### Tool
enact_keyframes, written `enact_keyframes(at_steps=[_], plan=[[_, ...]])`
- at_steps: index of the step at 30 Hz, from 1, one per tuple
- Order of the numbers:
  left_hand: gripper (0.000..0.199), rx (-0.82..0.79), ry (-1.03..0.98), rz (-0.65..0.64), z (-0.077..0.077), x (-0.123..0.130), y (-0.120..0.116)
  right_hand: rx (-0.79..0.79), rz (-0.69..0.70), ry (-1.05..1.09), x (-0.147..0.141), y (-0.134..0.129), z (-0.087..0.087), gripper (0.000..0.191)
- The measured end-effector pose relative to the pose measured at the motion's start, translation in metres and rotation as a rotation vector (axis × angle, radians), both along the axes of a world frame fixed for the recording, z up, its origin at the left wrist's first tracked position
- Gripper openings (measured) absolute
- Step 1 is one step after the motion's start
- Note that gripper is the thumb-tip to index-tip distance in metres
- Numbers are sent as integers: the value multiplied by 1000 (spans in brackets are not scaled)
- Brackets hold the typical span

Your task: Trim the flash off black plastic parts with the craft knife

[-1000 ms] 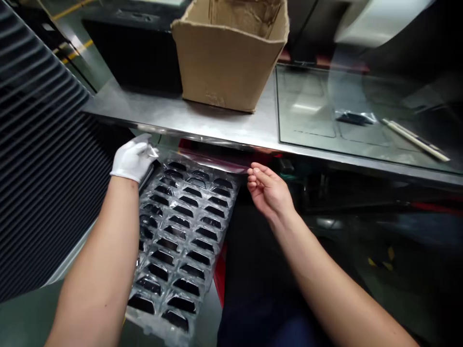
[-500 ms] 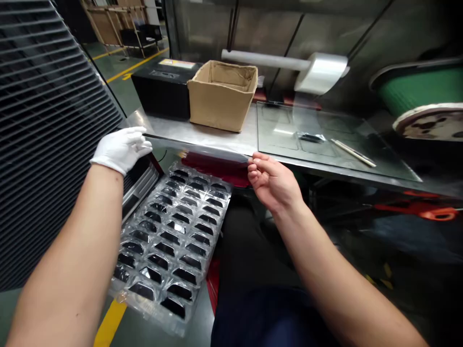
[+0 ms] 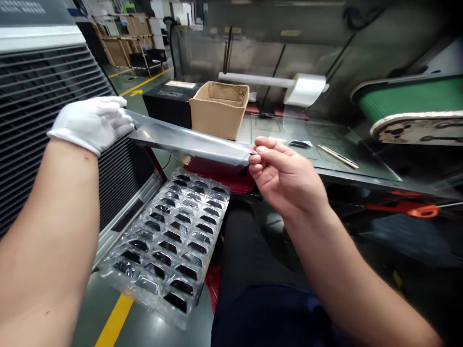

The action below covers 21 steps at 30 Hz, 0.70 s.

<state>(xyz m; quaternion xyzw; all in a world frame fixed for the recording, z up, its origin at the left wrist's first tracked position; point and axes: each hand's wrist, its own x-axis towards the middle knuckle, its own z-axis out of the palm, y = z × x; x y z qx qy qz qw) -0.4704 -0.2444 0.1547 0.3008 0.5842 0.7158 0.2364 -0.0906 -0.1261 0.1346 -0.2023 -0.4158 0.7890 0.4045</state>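
A clear plastic sheet (image 3: 191, 140) is stretched between my two hands, above the near edge of the bench. My left hand (image 3: 96, 123), in a white glove, grips its left end with the fingers closed. At the other end, my bare right hand (image 3: 282, 176) pinches the sheet's corner between thumb and fingers. Below the sheet lies a clear plastic tray (image 3: 168, 241) with rows of black, glossy trapezoid pieces in its pockets. Part of a red thing (image 3: 220, 176) shows under the sheet, behind the tray.
On the bench stand an open cardboard box (image 3: 213, 115) and a black box (image 3: 166, 103). A glass plate (image 3: 325, 144) to the right bears white sticks (image 3: 338, 156). Behind it hangs a film roll (image 3: 307, 90). A louvred panel (image 3: 54, 91) rises at left; a green conveyor belt (image 3: 419, 99) sits at right.
The plastic sheet has come up off the bench edge, nearer to me. My left hand has moved up and left, while my right hand still pinches the other end. The view has tilted up.
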Motion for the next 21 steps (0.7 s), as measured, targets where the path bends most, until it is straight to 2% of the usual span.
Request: enact_keyframes(at_steps=[7, 11, 21], plan=[[17, 23, 37, -19, 29, 15, -33, 47, 12, 6, 14, -33, 20, 16], [17, 31, 45, 2, 40, 24, -46, 59, 33, 21, 14, -51, 27, 13], [25, 30, 154, -38, 43, 19, -87, 95, 94, 0, 23, -87, 32, 11]])
